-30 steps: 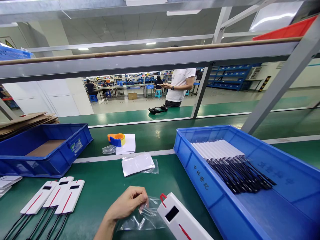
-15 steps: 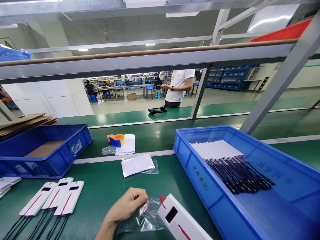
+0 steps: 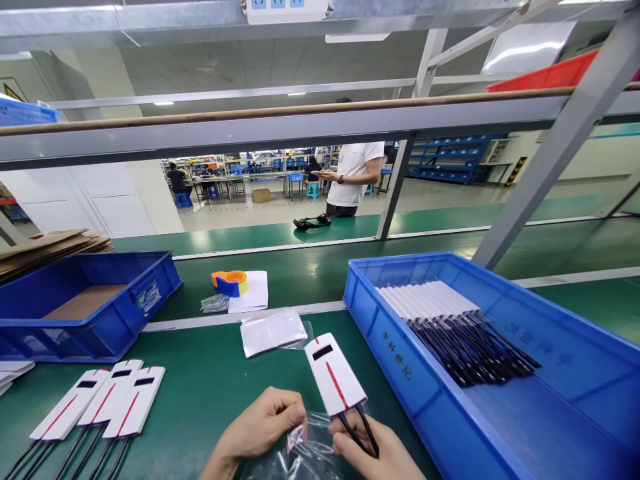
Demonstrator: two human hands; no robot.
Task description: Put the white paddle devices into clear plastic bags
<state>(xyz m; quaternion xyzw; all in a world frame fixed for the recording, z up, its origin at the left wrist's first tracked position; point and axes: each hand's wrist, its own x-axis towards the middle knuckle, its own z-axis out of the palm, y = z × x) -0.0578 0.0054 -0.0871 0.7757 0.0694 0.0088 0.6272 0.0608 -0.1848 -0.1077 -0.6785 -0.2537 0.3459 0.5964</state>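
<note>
My left hand (image 3: pixel 267 423) is closed in a pinch on a clear plastic bag (image 3: pixel 313 457) that hangs toward the bottom of the view. Beside it, my right hand (image 3: pixel 373 447) grips a flat white device (image 3: pixel 336 377) near its two black cables. This device has a red stripe and a dark window, and it tilts with its top to the upper left, above the bag. Several similar white devices (image 3: pixel 133 403) with black cables lie on the green table at the left.
A blue bin (image 3: pixel 380 320) at the right holds rows of white devices with black cables. A second blue bin (image 3: pixel 113 333) stands at the left near cardboard (image 3: pixel 55 250). White papers (image 3: pixel 274 332) and a tape dispenser (image 3: pixel 231 287) lie ahead. A person (image 3: pixel 353 175) stands across the table.
My right hand has come into view at the bottom, and the white device has moved up and turned more upright. My left hand still pinches the bag, slightly lower and further right.
</note>
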